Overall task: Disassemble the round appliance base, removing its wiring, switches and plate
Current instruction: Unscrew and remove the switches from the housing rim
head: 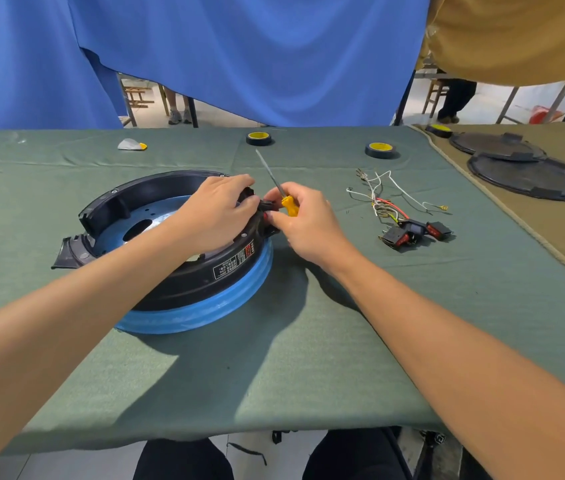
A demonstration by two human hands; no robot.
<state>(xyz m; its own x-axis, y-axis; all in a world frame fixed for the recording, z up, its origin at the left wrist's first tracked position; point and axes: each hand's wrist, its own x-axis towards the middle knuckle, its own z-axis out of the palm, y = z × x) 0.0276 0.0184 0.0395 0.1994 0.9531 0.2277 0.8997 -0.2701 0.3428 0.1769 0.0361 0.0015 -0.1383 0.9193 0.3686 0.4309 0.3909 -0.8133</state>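
The round appliance base [205, 278], black with a blue lower ring, lies upside down on the green cloth at centre left. Inside it shows a pale blue metal plate [122, 233]. My left hand [215, 209] reaches over the base's right rim, fingers curled around the black switch housing there. My right hand [305, 223] holds a yellow-handled screwdriver [283, 194], shaft pointing up and away, while its fingertips pinch a red-and-black switch [269, 211] at the rim. A loose bundle of wires [385, 199] with three rocker switches [412, 233] lies to the right.
Two rolls of black-and-yellow tape [259, 138] [379, 150] sit at the back of the table, a white and yellow scrap [131, 144] at back left. Two dark round plates [530, 174] lie on the tan cloth at far right. Blue curtain hangs behind.
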